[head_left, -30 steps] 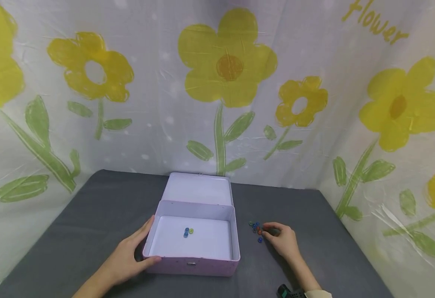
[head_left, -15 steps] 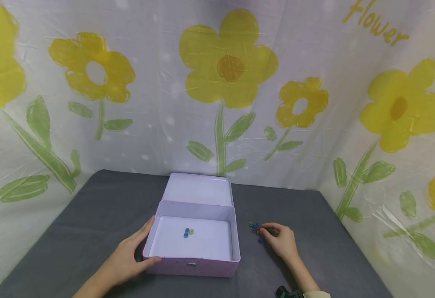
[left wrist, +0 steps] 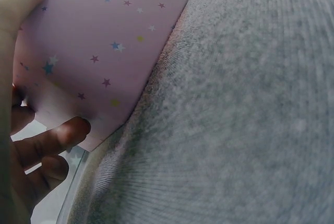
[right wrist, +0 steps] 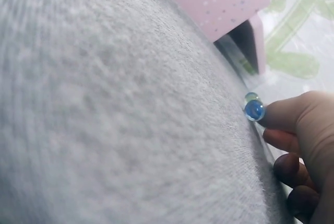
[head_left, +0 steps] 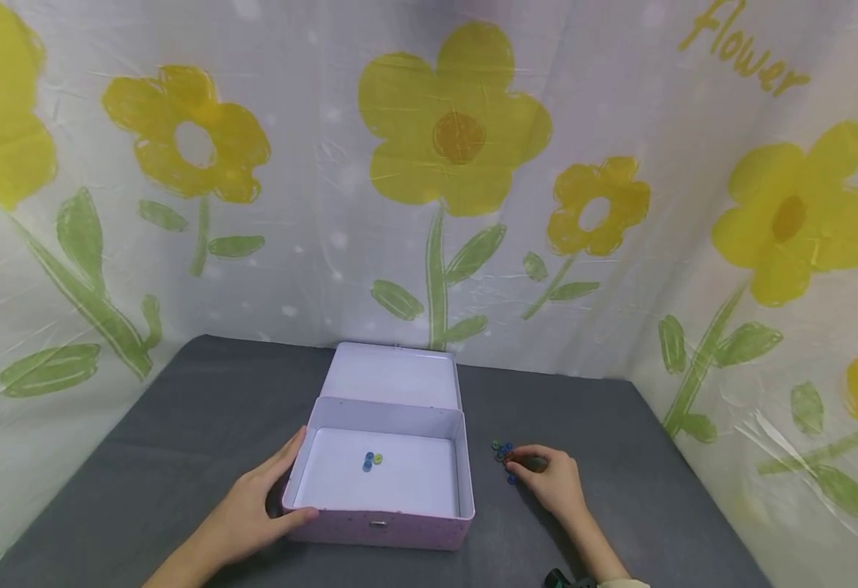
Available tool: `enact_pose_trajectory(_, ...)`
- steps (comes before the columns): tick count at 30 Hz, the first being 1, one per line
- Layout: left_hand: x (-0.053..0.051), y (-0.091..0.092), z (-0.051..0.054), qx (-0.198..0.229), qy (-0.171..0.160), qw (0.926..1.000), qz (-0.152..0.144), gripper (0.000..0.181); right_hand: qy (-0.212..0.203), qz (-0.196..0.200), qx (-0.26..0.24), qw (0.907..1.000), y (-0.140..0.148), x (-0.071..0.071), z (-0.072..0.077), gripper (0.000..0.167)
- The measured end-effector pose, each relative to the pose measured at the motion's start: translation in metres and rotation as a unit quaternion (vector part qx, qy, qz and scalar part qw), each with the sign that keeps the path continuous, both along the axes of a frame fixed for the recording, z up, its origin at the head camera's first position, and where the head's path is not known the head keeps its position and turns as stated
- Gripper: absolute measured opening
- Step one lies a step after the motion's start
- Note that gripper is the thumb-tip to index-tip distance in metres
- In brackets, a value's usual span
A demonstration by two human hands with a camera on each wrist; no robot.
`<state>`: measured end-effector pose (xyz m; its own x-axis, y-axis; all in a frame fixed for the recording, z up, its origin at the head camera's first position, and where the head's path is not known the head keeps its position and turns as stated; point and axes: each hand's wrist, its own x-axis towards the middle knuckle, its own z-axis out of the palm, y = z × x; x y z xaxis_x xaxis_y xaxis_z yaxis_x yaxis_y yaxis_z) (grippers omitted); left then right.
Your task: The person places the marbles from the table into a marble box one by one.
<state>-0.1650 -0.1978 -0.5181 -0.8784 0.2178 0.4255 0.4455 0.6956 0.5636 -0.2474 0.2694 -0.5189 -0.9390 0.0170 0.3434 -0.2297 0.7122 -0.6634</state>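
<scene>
On gray surface (head_left: pixel 172 441) against flower-printed backdrop (head_left: pixel 311 269): pink box (head_left: pixel 414 531) gripped in left hand (head_left: pixel 245 510); small beads (right wrist: pixel 254 110) at right hand (head_left: pixel 556 483), pinched or merely touched, impossible to tell.

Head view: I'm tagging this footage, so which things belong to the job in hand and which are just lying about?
Likely the job:
pink star-printed box
three marbles inside it
loose marbles beside it

Just surroundings:
grey tablecloth
flower-print curtain

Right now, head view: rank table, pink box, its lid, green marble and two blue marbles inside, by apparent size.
Table
Pink box
Lid
Green marble, blue marbles: too alike to rank
</scene>
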Motion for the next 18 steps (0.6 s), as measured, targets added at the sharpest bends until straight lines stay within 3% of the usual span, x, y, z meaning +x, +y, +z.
enact_pose_trajectory(11,0.0005,0.0000,-0.0021,0.006,-0.010,0.9999,0.003,0.109,0.013,0.006,-0.011,0.9998,-0.0038,-0.0008,-0.0036,0.014)
enact_pose_trajectory(18,0.0006,-0.0009,-0.0004,0.013,-0.005,0.9999,-0.001,0.108,0.000,0.008,-0.015,0.9999,-0.0057,-0.0030,-0.0020,0.012)
